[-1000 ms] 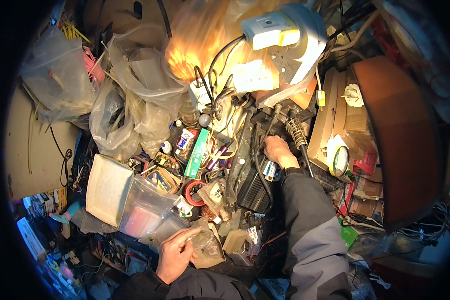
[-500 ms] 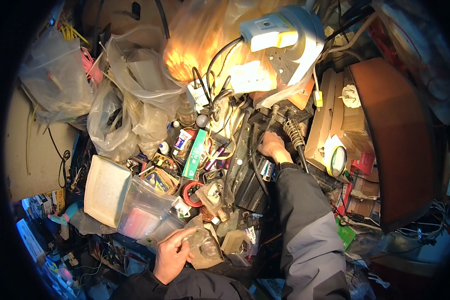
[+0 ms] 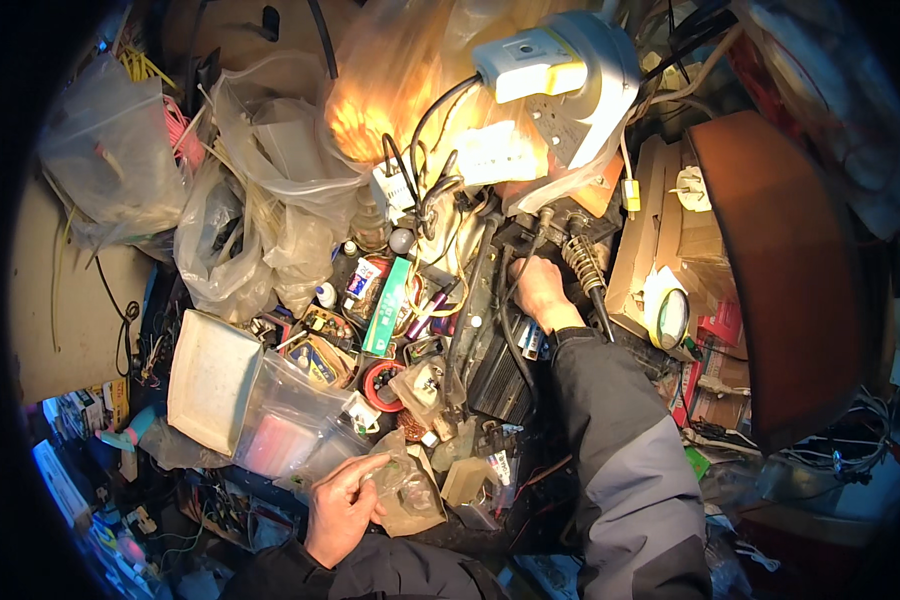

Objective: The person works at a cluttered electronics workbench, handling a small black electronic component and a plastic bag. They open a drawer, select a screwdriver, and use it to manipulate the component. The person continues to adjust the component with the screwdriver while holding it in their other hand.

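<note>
My right hand (image 3: 541,292) reaches far into the clutter, just left of a soldering iron (image 3: 596,292) resting in a coiled spring holder. Its fingers are curled beside a black cable (image 3: 511,325); what they hold, if anything, is hidden. Below that wrist lies a black finned metal box (image 3: 502,386). At the near edge, my left hand (image 3: 342,508) rests with its index finger stretched out and nothing visibly held. Its fingertips are nearest a see-through plastic bag (image 3: 402,483) lying on a piece of cardboard (image 3: 416,523).
A bright blue-grey lamp (image 3: 580,90) hangs over the back. Plastic bags (image 3: 270,150) crowd the left, beside a shallow cream tray (image 3: 210,385). A green box (image 3: 387,307) and a red ring-shaped part (image 3: 381,386) lie mid-bench. On the right stand a cardboard box (image 3: 630,260) and a brown curved panel (image 3: 780,280).
My right hand has shifted slightly left and up, its fingers curling in more. The view has turned a little, moving the right-side things leftward. My left hand has stayed put.
</note>
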Tool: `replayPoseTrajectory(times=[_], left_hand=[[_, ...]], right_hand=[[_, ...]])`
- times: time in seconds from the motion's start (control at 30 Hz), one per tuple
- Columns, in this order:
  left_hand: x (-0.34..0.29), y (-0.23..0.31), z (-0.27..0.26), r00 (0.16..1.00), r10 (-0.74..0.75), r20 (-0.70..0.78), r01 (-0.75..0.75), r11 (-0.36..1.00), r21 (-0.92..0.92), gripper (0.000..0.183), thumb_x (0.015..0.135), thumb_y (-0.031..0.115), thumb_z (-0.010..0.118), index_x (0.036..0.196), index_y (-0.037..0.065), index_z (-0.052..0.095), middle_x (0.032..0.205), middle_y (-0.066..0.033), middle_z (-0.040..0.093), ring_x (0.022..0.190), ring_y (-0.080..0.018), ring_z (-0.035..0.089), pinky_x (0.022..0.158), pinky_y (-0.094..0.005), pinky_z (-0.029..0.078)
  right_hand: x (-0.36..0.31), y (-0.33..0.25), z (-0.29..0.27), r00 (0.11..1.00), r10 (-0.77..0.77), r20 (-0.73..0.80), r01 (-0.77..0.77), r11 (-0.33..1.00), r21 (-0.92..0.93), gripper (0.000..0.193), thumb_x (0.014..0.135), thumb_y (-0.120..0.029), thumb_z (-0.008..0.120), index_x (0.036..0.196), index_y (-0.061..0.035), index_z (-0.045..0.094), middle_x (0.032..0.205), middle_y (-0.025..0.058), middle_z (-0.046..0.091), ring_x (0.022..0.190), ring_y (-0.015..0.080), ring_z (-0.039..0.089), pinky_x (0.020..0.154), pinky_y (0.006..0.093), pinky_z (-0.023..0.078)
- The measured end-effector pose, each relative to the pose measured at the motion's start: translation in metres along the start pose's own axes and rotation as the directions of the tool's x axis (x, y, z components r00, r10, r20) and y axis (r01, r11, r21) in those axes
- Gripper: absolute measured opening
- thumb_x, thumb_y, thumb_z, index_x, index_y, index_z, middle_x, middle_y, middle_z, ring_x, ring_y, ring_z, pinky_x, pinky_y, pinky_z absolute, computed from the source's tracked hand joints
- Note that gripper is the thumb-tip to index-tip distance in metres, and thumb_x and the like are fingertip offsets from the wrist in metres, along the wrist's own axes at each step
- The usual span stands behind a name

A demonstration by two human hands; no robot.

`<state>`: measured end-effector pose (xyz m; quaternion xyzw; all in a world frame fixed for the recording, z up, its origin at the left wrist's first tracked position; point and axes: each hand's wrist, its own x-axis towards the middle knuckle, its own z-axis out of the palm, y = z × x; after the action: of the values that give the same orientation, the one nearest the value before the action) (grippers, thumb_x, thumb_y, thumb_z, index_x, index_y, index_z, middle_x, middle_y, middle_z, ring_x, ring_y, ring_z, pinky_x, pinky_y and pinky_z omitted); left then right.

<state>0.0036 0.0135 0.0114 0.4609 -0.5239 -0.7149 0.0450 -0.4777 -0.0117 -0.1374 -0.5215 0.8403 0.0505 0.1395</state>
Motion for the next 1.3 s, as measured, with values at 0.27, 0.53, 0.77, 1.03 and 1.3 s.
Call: replayPoseTrajectory(times=[0.27, 0.53, 0.77, 1.03, 1.3], left_hand=[[-0.002, -0.003, -0.003, 0.999, -0.031, -0.010, 0.031, 0.999, 0.009, 0.039, 0.110, -0.012, 0.056, 0.145, -0.005, 0.072, 0.131, -0.0120, 0.075, 0.077, -0.0130, 0.078, 0.064, -0.0263, 0.063], [0.002, -0.005, 0.008, 1.000, 0.006, -0.013, -0.006, 1.000, 0.024, 0.041, 0.107, -0.015, 0.055, 0.143, -0.008, 0.071, 0.130, -0.0147, 0.074, 0.075, -0.0151, 0.078, 0.061, -0.0256, 0.064], [-0.003, -0.003, 0.012, 0.999, 0.044, -0.030, -0.043, 0.999, 0.019, 0.041, 0.105, -0.016, 0.054, 0.142, -0.009, 0.071, 0.136, -0.0171, 0.071, 0.072, -0.0183, 0.079, 0.059, -0.0268, 0.064], [-0.013, -0.007, 0.007, 0.995, 0.055, -0.079, -0.049, 0.996, 0.077, 0.038, 0.108, -0.011, 0.055, 0.143, -0.009, 0.069, 0.116, -0.0128, 0.072, 0.067, -0.0155, 0.075, 0.057, -0.0262, 0.061], [-0.014, 0.000, 0.016, 0.996, 0.067, -0.052, -0.063, 0.995, 0.075, 0.037, 0.107, -0.011, 0.055, 0.142, -0.011, 0.069, 0.114, -0.0136, 0.072, 0.066, -0.0155, 0.074, 0.056, -0.0260, 0.061]], right_hand=[[-0.006, 0.002, 0.006, 0.999, 0.018, -0.026, -0.014, 0.989, 0.145, 0.016, 0.079, 0.001, 0.077, 0.094, -0.0030, 0.078, 0.100, 0.0320, 0.076, 0.103, 0.0520, 0.076, 0.089, 0.0582, 0.060], [0.004, 0.011, 0.020, 0.999, -0.051, -0.014, 0.052, 0.995, 0.080, 0.020, 0.079, -0.011, 0.081, 0.096, -0.0020, 0.083, 0.097, 0.0291, 0.079, 0.098, 0.0475, 0.080, 0.090, 0.0549, 0.065], [0.001, 0.009, 0.015, 0.999, -0.027, -0.030, 0.032, 0.985, 0.168, 0.014, 0.084, -0.012, 0.078, 0.093, -0.0007, 0.080, 0.090, 0.0283, 0.077, 0.090, 0.0459, 0.079, 0.083, 0.0527, 0.064], [-0.016, 0.004, -0.024, 0.984, 0.074, -0.165, -0.008, 0.930, 0.368, 0.014, 0.090, -0.013, 0.076, 0.089, 0.0008, 0.077, 0.082, 0.0275, 0.075, 0.080, 0.0441, 0.078, 0.075, 0.0501, 0.063], [-0.073, -0.026, -0.062, 0.883, 0.183, -0.431, 0.070, 0.858, 0.508, 0.020, 0.096, -0.014, 0.073, 0.086, 0.0024, 0.074, 0.074, 0.0267, 0.073, 0.070, 0.0424, 0.078, 0.067, 0.0476, 0.062]])
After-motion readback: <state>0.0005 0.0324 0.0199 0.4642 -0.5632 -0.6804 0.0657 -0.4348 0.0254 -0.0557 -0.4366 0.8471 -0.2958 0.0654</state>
